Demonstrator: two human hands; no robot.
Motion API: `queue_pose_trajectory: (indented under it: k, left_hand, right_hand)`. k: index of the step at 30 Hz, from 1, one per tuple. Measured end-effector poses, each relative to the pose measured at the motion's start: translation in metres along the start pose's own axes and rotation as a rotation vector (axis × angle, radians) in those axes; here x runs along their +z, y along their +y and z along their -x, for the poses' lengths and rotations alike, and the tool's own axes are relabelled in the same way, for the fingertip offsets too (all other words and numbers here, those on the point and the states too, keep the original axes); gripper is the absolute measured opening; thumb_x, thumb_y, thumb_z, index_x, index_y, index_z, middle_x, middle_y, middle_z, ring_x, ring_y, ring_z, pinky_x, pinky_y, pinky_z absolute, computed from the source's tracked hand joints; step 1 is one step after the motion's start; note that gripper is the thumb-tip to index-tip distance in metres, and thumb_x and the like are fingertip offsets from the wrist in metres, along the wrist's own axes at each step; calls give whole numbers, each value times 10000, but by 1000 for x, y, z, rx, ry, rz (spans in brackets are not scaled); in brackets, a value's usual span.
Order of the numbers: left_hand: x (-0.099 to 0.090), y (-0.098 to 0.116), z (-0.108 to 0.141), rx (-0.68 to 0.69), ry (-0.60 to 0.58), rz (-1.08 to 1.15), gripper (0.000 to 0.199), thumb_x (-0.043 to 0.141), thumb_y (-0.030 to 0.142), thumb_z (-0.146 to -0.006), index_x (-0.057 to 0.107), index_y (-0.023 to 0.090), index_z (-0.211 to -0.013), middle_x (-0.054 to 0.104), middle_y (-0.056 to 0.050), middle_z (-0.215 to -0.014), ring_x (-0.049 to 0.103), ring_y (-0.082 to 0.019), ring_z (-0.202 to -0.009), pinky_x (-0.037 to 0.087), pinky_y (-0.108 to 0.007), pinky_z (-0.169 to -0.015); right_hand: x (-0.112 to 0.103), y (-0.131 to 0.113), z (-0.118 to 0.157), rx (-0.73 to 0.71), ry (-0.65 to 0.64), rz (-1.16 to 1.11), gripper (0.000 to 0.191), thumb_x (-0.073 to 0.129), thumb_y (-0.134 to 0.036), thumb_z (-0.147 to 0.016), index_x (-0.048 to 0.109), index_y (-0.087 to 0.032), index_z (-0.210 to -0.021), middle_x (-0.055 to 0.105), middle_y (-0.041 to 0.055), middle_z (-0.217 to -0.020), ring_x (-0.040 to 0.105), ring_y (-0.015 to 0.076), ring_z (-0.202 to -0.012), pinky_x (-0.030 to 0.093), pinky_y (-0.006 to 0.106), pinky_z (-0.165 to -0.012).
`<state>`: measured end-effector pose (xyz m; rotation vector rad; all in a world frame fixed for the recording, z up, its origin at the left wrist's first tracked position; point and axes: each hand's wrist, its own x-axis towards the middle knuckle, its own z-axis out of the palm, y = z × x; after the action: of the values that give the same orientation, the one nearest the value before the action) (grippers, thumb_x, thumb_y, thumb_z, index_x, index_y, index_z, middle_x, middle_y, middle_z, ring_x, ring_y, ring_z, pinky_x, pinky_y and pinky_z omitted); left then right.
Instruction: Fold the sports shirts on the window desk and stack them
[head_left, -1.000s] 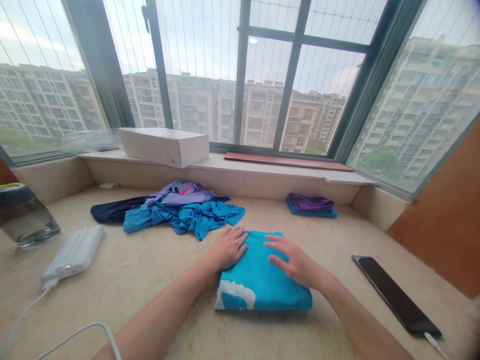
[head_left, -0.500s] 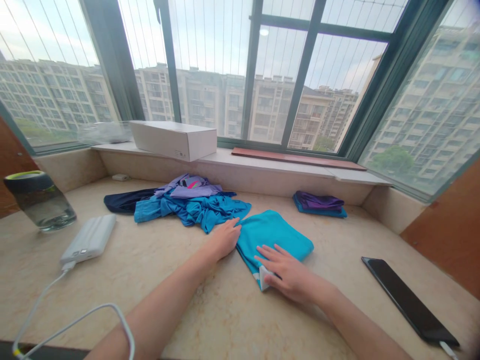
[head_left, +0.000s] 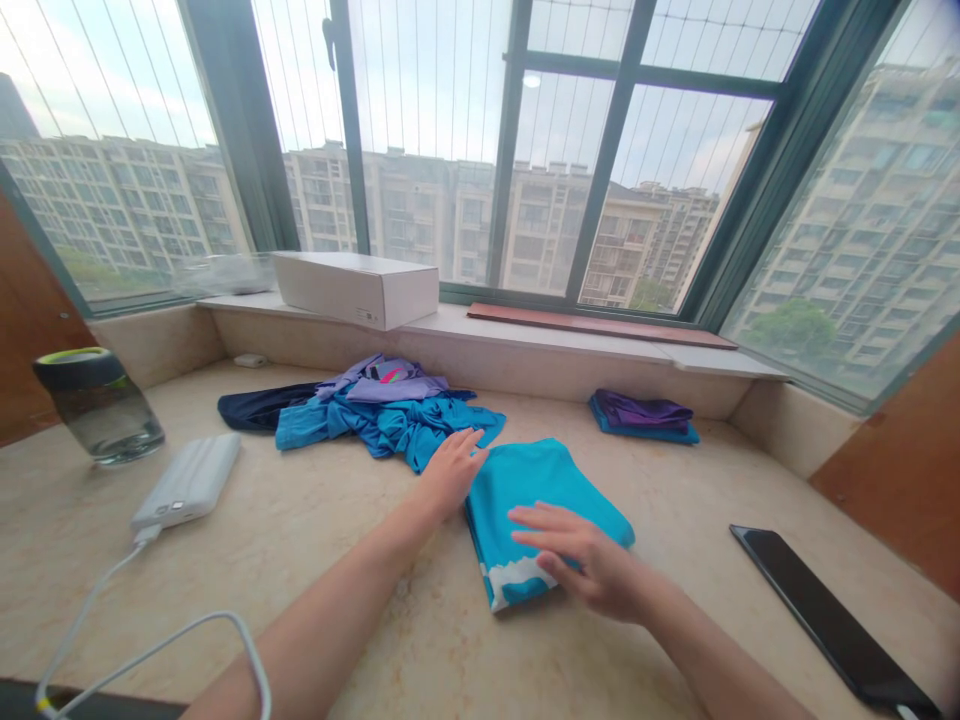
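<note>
Left to right. White charging cable loops close by the left forearm; a wide elbow swing could snag it and drag the power bank. Crumpled clothes pile sits right by the left fingertips, so a stray push there could mix its blue fabric into the folded turquoise garment. That one lies flat on the stone counter, between and under the hands, askew, white-print corner towards the wearer. Slick-looking fabric, my guess: uneven pressure or a sideways drag could shear the layers and spoil the edges. Black phone is well off to the right, low risk.

Fingers: left hand has them nearly straight and close together at the garment's upper-left edge, no visible grip; can't tell how hard it presses. Right hand is open, fingers slightly spread, thumb apart, over the right-front part; nothing gripped, contact unclear.
</note>
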<state>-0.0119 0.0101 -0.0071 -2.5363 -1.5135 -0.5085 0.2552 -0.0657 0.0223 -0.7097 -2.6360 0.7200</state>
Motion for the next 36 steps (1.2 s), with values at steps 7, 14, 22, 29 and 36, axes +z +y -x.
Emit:
queue_pose_trajectory:
  k: [7, 14, 22, 29, 36]
  left_hand:
    - [-25, 53, 22, 306, -41, 164, 338, 483, 388, -1014, 687, 178, -1182, 678, -121, -1300, 624, -305, -1199, 466, -477, -1066]
    - [-28, 45, 28, 311, -183, 236, 469, 591, 475, -937, 656, 183, -1299, 619, -149, -1401, 588, -341, -1285, 460, -487, -1090]
    - [-28, 26, 25, 241, -227, 243, 482, 552, 462, -960, 621, 200, -1359, 565, -138, -1464, 536, -324, -1351, 457, -468, -1103]
    - [-35, 35, 28, 339, -193, 243, 501, 616, 379, -885, 609, 250, -1369, 596, -94, -1438, 545, -328, -1328, 424, -485, -1132]
    - [-33, 30, 22, 211, -232, 318, 585, 616, 183, -771, 582, 299, -1344, 695, -34, -1295, 657, -256, -1154, 509, -352, -976]
  right_hand:
    - [26, 52, 8, 382, 198, 428, 525, 447, -498, -1023, 482, -285, -1502, 418, 96, -1583, 400, 329, -1454, 344, 573, -1181]
    - [25, 33, -3, 391, 205, 328, 515, 503, -468, -1000, 531, -265, -1472, 440, 110, -1572, 405, 349, -1446, 351, 564, -1173]
    - [-24, 45, 36, 289, 29, -39, 601, 716, -455, -854, 579, -318, -1423, 427, 67, -1584, 413, 327, -1446, 339, 524, -1190]
    - [-13, 48, 25, 287, 267, 102, 372, 519, -292, -939, 691, -238, -1265, 711, 84, -1281, 668, 280, -1154, 506, 435, -1015]
    - [-23, 50, 29, 308, 481, 29, 263, 511, -358, -950, 716, -222, -1043, 761, 37, -956, 689, 223, -869, 522, 337, -817]
